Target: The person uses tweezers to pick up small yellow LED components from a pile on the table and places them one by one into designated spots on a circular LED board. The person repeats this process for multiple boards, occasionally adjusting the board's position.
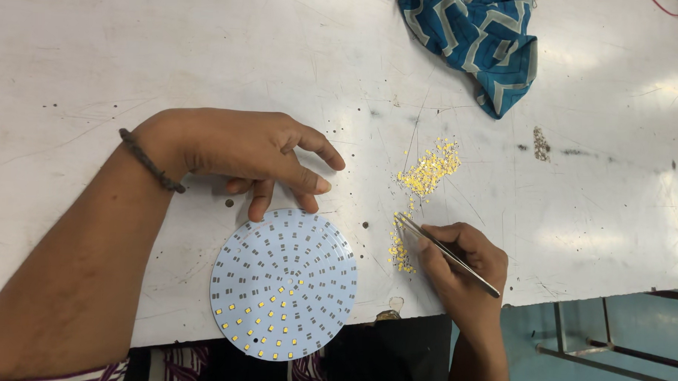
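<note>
Round white board [284,284], thin metal tweezers [449,254]

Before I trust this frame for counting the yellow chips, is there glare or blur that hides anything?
Head view: sharp overall; bright glare washes the table at right; the chips and disc are evenly lit and clear; soft shadows lie under the left hand; the tweezers in the right hand glint slightly.
</note>
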